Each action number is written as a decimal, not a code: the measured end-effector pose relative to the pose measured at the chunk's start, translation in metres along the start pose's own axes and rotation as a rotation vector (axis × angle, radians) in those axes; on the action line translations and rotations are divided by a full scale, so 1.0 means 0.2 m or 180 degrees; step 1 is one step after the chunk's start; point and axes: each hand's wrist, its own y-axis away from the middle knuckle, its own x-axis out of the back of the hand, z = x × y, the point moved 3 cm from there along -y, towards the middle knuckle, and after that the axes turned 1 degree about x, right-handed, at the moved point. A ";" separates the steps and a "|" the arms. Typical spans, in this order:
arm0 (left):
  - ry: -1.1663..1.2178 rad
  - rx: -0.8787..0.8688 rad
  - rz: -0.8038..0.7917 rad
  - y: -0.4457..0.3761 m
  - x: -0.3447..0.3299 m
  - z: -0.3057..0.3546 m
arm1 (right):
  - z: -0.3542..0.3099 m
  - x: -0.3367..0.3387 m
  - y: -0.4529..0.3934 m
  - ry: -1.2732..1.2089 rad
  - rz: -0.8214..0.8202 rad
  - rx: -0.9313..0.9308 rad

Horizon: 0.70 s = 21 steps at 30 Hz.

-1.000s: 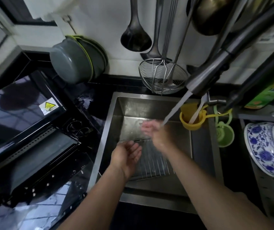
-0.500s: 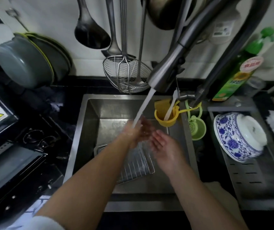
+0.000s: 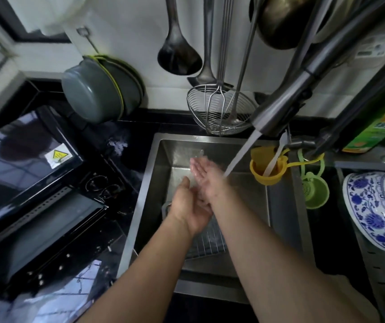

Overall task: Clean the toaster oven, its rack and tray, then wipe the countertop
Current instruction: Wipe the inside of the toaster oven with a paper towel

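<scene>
Water from the faucet (image 3: pixel 277 113) runs onto the right hand (image 3: pixel 206 180), whose fingers lie straight and hold nothing. Left hand (image 3: pixel 190 209) presses against it from below, fingers relaxed, also holding nothing. Beneath both, the wire rack (image 3: pixel 206 244), thin silvery bars, lies flat toward the sink's (image 3: pixel 140 197) near edge. Off the sink's left rim stands the black toaster oven (image 3: pixel 30 183), its door down.

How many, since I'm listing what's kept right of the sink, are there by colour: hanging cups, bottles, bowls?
Yellow: 1, the small yellow plastic hanging cup
Green: 2, the small green plastic hanging cup and the tall green labelled bottle
Blue-and-white: 1, the patterned porcelain bowl
Total: 4
</scene>
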 end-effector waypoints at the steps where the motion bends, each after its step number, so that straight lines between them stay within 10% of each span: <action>1: 0.0021 0.0099 -0.0007 0.00 0.00 0.00 | 0.00 0.01 -0.01 0.0878 0.0204 0.0452; 4: 0.0031 0.0189 0.0129 -0.06 0.01 0.01 | -0.03 0.09 0.09 0.2950 0.0203 0.1361; 10: -0.0981 0.0114 0.0158 -0.18 -0.04 -0.05 | -0.15 0.31 0.30 0.2146 -0.0583 0.1012; 14: -0.1940 -0.0509 0.0392 -0.16 -0.07 -0.09 | -0.43 0.41 0.30 0.6652 -0.0513 0.2797; 21: -0.1309 -0.0213 0.0151 -0.12 -0.04 -0.01 | -1.00 0.34 0.06 0.8851 0.0926 0.2971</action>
